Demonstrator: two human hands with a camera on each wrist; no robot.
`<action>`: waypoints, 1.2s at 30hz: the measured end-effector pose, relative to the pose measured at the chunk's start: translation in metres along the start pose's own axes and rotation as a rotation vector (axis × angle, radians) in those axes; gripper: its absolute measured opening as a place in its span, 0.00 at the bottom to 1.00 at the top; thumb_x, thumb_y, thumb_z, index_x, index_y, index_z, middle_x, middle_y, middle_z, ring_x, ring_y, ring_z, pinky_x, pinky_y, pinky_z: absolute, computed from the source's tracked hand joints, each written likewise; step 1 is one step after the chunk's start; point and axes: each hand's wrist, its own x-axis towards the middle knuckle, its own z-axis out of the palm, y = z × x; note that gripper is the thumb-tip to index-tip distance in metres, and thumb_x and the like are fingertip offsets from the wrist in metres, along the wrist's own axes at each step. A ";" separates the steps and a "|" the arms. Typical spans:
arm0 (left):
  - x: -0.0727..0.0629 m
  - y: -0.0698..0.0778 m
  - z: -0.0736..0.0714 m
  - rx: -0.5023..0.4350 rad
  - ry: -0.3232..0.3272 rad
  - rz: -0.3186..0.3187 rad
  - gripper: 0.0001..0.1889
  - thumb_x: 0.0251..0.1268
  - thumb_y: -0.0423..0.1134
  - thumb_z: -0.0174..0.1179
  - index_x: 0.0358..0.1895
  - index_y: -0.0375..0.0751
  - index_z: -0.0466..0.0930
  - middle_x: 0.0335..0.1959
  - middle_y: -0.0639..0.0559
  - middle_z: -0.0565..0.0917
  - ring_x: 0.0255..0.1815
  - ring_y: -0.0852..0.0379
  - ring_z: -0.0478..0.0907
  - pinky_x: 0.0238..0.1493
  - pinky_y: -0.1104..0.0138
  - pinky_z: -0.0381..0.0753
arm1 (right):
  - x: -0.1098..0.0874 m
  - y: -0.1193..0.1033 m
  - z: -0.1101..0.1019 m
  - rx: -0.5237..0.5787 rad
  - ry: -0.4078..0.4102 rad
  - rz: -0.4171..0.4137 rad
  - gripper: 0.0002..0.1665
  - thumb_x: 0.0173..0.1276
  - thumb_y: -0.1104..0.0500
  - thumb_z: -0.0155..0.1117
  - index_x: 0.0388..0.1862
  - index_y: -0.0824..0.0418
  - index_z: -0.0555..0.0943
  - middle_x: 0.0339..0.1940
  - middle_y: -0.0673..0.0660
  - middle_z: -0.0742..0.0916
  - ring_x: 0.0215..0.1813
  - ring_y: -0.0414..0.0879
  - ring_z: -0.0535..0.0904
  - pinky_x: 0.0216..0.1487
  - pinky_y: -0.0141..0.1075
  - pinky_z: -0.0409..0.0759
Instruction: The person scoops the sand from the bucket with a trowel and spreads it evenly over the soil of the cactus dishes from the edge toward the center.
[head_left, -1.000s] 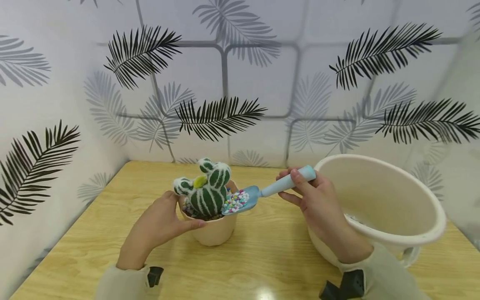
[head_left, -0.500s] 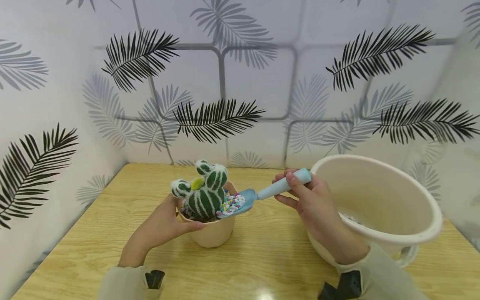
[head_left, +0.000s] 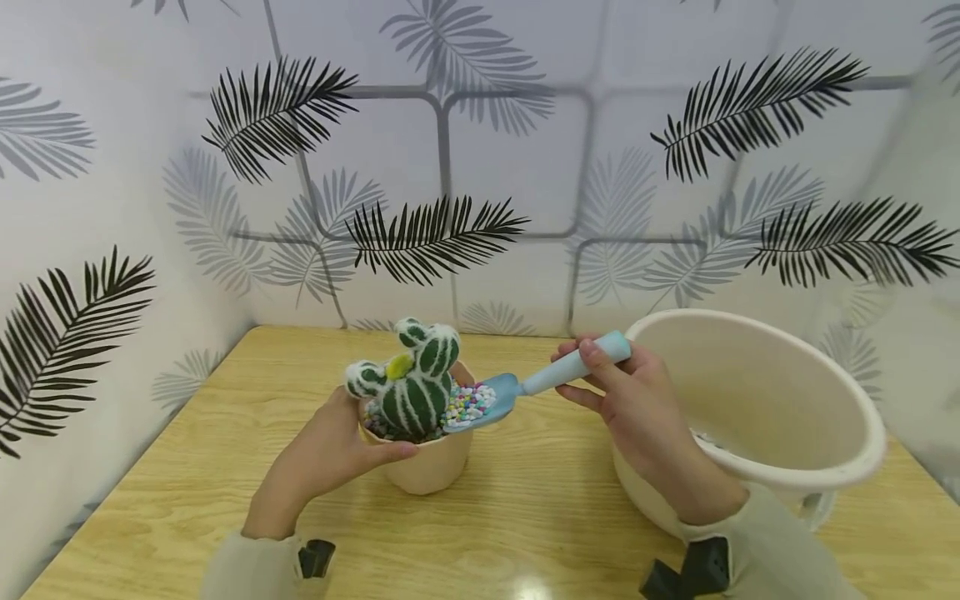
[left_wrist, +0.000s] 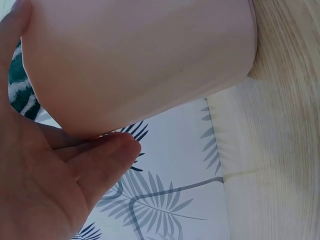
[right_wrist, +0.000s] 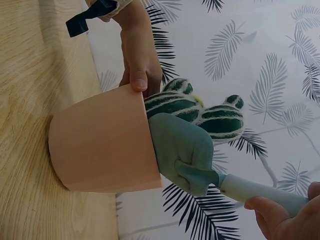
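Keep the scoop (head_left: 480, 402) level over the pot (head_left: 427, 467) rim until its tip sits beside the cactus (head_left: 411, 385), then tilt slowly so the coloured pebbles (head_left: 467, 403) slide inside. Your right hand (head_left: 637, 417) pinches the handle, fingers (head_left: 594, 353) curled round it, the blade at nine o'clock from them. Your left hand (head_left: 330, 450) grips the pot on the worktop (head_left: 525, 517), thumb on its near rim; steady it
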 end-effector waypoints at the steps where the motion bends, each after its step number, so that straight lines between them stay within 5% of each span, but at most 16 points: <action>1: 0.000 0.001 0.000 0.005 0.004 -0.001 0.45 0.45 0.60 0.71 0.65 0.42 0.63 0.62 0.41 0.72 0.64 0.42 0.69 0.62 0.46 0.70 | 0.000 0.000 0.001 -0.003 0.000 -0.003 0.08 0.72 0.56 0.55 0.40 0.59 0.77 0.40 0.48 0.86 0.49 0.41 0.82 0.48 0.36 0.83; 15: -0.003 0.006 0.005 0.035 0.032 -0.020 0.46 0.46 0.61 0.71 0.65 0.41 0.62 0.62 0.41 0.71 0.64 0.42 0.69 0.61 0.46 0.71 | -0.002 -0.002 0.000 -0.033 -0.013 -0.013 0.09 0.73 0.55 0.54 0.41 0.60 0.76 0.40 0.47 0.85 0.49 0.40 0.83 0.49 0.37 0.83; 28: -0.006 0.018 0.010 0.161 0.049 -0.145 0.53 0.45 0.70 0.64 0.69 0.39 0.56 0.63 0.33 0.67 0.62 0.37 0.70 0.55 0.45 0.75 | -0.001 -0.001 0.002 -0.012 0.000 -0.021 0.08 0.73 0.56 0.55 0.40 0.59 0.77 0.40 0.48 0.85 0.50 0.41 0.82 0.48 0.36 0.83; 36: -0.007 0.013 0.001 0.019 0.003 -0.056 0.43 0.53 0.54 0.69 0.68 0.38 0.61 0.63 0.36 0.68 0.66 0.39 0.66 0.61 0.44 0.69 | -0.001 -0.001 -0.001 -0.006 -0.008 -0.007 0.10 0.72 0.54 0.56 0.41 0.60 0.76 0.40 0.49 0.85 0.51 0.42 0.82 0.49 0.37 0.83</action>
